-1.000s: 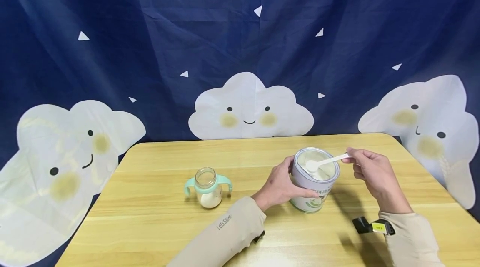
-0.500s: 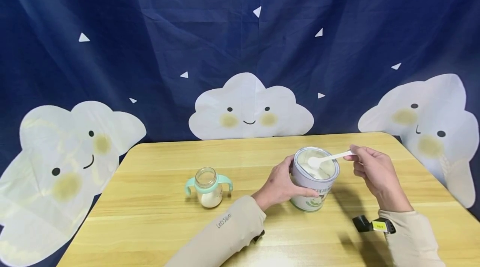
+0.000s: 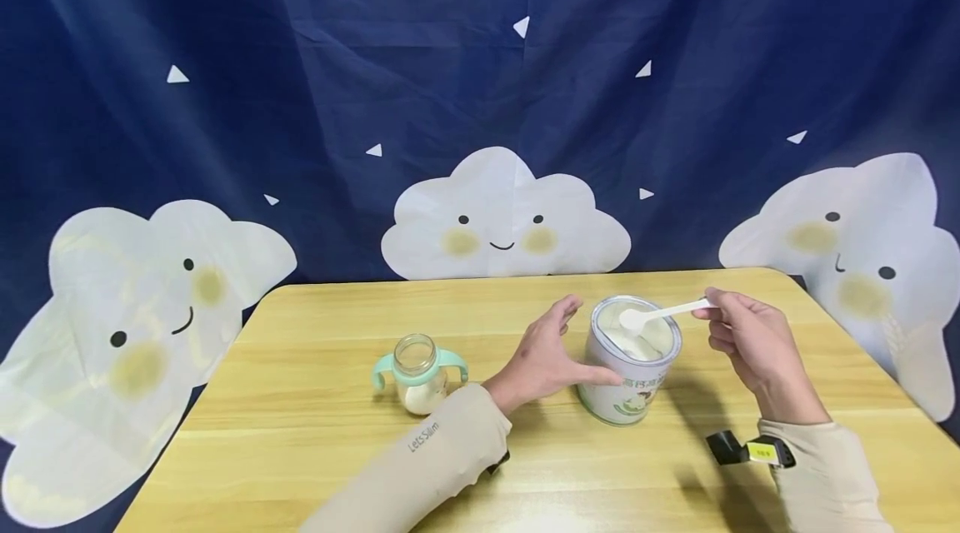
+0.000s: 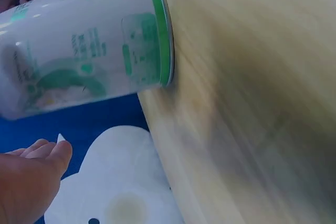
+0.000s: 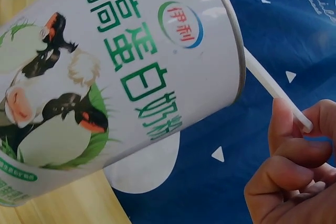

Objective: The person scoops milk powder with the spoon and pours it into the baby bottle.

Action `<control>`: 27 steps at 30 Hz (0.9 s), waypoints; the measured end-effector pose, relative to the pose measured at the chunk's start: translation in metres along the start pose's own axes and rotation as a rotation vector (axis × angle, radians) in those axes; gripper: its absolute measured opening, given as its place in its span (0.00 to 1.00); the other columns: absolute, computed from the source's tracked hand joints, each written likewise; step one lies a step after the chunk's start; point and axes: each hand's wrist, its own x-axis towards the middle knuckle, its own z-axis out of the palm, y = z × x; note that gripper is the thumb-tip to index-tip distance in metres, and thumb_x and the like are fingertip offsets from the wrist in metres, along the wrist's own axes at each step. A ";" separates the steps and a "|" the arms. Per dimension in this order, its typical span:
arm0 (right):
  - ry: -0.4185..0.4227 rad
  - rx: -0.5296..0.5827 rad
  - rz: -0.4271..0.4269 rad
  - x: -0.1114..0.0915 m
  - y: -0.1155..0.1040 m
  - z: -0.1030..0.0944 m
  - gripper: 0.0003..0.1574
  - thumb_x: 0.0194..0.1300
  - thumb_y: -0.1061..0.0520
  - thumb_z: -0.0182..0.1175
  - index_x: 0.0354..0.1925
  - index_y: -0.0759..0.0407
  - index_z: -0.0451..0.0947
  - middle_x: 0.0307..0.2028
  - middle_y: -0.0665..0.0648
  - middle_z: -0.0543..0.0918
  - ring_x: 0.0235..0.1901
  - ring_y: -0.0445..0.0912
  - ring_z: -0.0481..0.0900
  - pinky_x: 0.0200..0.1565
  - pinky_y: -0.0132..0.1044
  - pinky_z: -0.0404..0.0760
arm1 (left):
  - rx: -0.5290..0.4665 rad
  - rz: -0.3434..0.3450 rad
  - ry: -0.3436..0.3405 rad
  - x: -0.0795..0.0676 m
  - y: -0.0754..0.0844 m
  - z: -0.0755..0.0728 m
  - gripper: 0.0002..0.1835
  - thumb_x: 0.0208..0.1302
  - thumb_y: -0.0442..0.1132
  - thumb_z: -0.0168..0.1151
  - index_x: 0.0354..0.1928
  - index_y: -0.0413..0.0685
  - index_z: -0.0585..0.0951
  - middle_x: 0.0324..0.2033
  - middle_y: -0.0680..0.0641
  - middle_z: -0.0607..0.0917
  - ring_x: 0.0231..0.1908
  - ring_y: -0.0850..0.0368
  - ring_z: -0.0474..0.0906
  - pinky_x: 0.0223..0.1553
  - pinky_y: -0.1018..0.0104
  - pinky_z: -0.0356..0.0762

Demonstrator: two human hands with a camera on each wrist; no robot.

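Note:
A white milk powder can (image 3: 630,379) with green print stands on the table's right half, its top uncovered and pale inside. My right hand (image 3: 753,341) pinches the handle end of a white measuring scoop (image 3: 667,312) over the can's mouth. The right wrist view shows thumb and fingers (image 5: 289,166) around the handle (image 5: 273,87). My left hand (image 3: 536,362) is spread at the can's left side. In the left wrist view, a gap separates its fingers (image 4: 60,156) from the can (image 4: 89,45). Whether the thumb touches the can, I cannot tell.
A small baby bottle (image 3: 422,387) with mint-green handles stands uncapped to the left, with whitish contents low inside. The light wood table (image 3: 315,400) ends at a dark blue curtain (image 3: 480,58) printed with white clouds.
My left hand has let go of the can's side and moved left, its fingers spreading. The scoop has risen slightly and shifted right in my right hand.

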 end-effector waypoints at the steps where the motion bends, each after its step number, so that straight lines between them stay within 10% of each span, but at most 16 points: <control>1: -0.001 0.004 -0.001 0.000 0.000 0.001 0.21 0.73 0.61 0.57 0.22 0.55 0.83 0.21 0.48 0.85 0.16 0.35 0.65 0.19 0.27 0.56 | -0.006 -0.007 -0.001 -0.001 0.001 -0.003 0.62 0.39 0.50 0.86 0.76 0.48 0.59 0.72 0.49 0.66 0.69 0.55 0.65 0.66 0.65 0.66; 27: 0.016 0.091 -0.038 -0.001 -0.010 0.025 0.21 0.73 0.63 0.55 0.23 0.56 0.83 0.19 0.50 0.84 0.14 0.35 0.64 0.18 0.27 0.56 | -0.044 -0.040 -0.008 -0.023 -0.001 -0.056 0.61 0.42 0.44 0.85 0.76 0.46 0.58 0.72 0.46 0.66 0.70 0.50 0.64 0.68 0.61 0.64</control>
